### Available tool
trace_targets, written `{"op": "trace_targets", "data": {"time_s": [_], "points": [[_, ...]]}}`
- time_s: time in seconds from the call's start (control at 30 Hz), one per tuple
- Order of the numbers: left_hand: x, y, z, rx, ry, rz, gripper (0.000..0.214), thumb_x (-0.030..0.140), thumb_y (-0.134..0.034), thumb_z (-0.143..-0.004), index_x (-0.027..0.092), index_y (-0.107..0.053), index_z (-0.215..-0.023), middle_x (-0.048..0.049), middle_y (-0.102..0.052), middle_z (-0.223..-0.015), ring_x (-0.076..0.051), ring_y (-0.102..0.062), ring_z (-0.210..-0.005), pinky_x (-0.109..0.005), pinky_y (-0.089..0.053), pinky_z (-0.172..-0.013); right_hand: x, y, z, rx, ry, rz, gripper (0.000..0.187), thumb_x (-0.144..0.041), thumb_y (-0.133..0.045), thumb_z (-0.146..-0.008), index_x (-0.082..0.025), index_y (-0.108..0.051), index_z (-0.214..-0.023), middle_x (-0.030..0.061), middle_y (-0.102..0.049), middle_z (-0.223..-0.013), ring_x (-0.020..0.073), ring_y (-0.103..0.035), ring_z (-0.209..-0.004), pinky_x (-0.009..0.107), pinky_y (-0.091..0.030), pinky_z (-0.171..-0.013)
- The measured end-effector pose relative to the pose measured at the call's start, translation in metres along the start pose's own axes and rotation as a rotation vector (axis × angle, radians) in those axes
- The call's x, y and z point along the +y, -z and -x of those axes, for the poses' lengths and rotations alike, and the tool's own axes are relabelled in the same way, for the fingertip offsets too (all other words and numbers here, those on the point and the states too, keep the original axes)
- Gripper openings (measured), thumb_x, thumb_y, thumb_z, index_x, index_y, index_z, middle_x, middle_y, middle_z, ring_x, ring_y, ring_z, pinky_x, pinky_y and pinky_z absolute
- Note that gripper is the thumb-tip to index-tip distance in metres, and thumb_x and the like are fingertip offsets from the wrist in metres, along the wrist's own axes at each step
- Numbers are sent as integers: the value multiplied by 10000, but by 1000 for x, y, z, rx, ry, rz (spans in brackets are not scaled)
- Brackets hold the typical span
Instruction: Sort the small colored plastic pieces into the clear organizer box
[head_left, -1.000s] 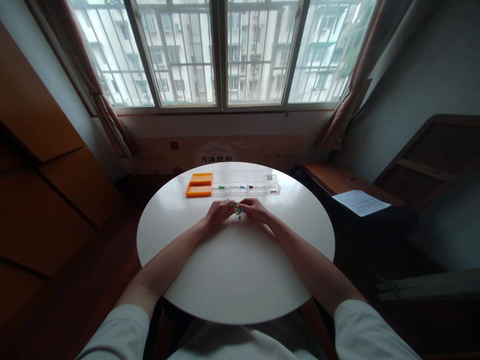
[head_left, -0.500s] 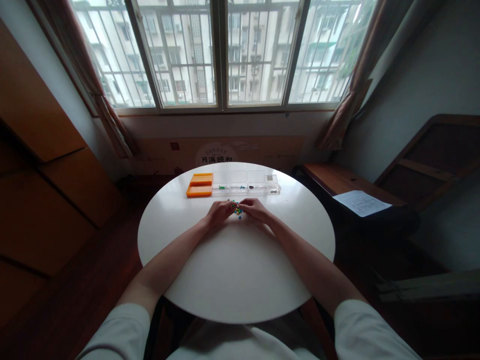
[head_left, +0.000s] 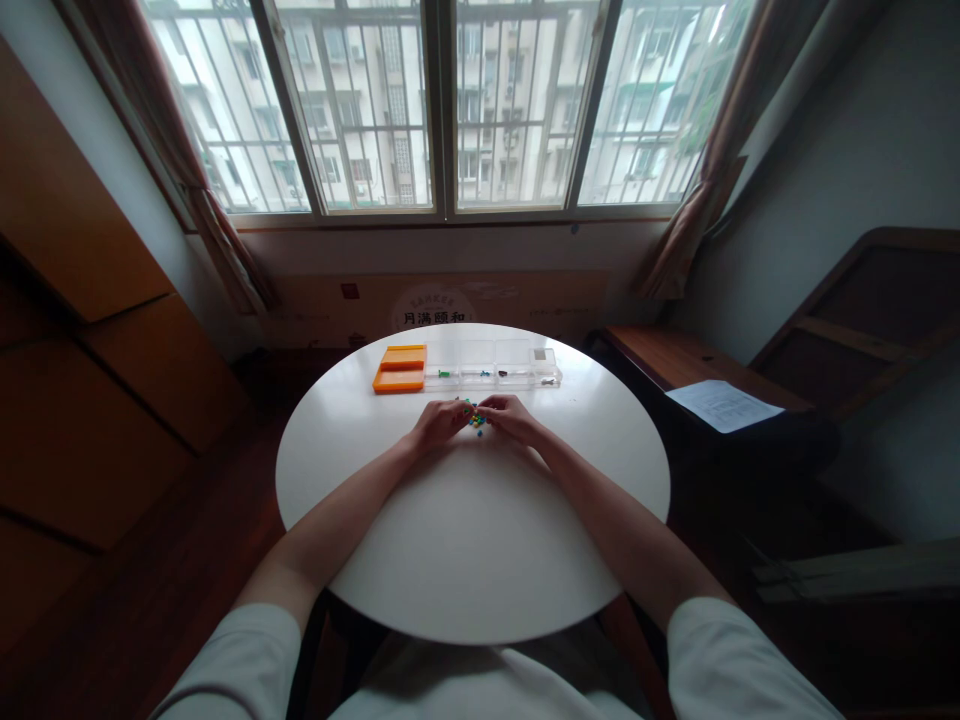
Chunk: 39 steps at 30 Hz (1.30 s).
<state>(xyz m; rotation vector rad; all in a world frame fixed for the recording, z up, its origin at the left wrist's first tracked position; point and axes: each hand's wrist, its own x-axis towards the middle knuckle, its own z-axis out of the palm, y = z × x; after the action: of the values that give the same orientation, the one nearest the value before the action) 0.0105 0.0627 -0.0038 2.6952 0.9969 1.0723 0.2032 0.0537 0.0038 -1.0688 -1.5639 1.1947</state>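
My left hand (head_left: 441, 424) and my right hand (head_left: 510, 416) meet over the middle of the white round table, their closed fingertips almost touching. Whatever is pinched between them is too small to name. Under and between the fingertips lies a little pile of small coloured pieces (head_left: 477, 421), green, yellow and blue, partly covered by the hands. One blue piece (head_left: 480, 433) rests apart on the near side. Just beyond the hands stands a row of clear compartment boxes (head_left: 477, 352) with their lids up; a few compartments hold small green, blue and dark pieces.
An orange box (head_left: 399, 380) with its lid up adjoins the clear boxes on the left. The table's (head_left: 480, 560) rounded edge curves near my body. To the right, papers (head_left: 724, 405) lie on a low wooden bench (head_left: 652, 350). A barred window is ahead.
Hardly anything differs. Both hands keep their place over the pile, with at most a slight shift of the fingers.
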Motion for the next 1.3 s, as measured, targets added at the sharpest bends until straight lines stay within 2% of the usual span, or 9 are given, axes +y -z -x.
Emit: {"op": "trace_targets", "data": {"time_s": [0.27,0.47,0.93,1.3], "points": [[-2,-2,-1,15,-34,-6,219,316,-490,-867,183,-661,-897,-3,-625,-683,-72,-513,-552,-179,-375,-582,1,0,-1,-2,5,-9,400,-468,-718,-604,-105,-660,-764,19,-597,-590,84,-475,-515,208,-335,-468],[-1,0,-1,16,-62,-10,234,318,-482,-876,186,-657,-957,-11,-637,-710,-76,-530,-560,-178,-369,-556,-2,0,0,-9,5,-8,410,-478,-722,-595,-109,-665,-765,17,-602,-582,86,-475,-507,213,-333,-465],[0,1,-1,42,-46,-41,202,310,-506,-862,183,-663,-877,-8,-640,-717,-74,-533,-565,-179,-357,-542,-4,-1,2,-6,-20,-10,393,-457,-739,-590,-113,-659,-763,19,-607,-593,85,-477,-512,214,-339,-474],[1,0,-2,38,-51,-43,258,369,-490,-873,184,-658,-810,-5,-630,-692,-75,-530,-559,-187,-356,-541,-5,-1,2,-21,-4,24,379,-461,-715,-611,-116,-663,-761,22,-606,-582,86,-465,-495,213,-319,-451]]}}
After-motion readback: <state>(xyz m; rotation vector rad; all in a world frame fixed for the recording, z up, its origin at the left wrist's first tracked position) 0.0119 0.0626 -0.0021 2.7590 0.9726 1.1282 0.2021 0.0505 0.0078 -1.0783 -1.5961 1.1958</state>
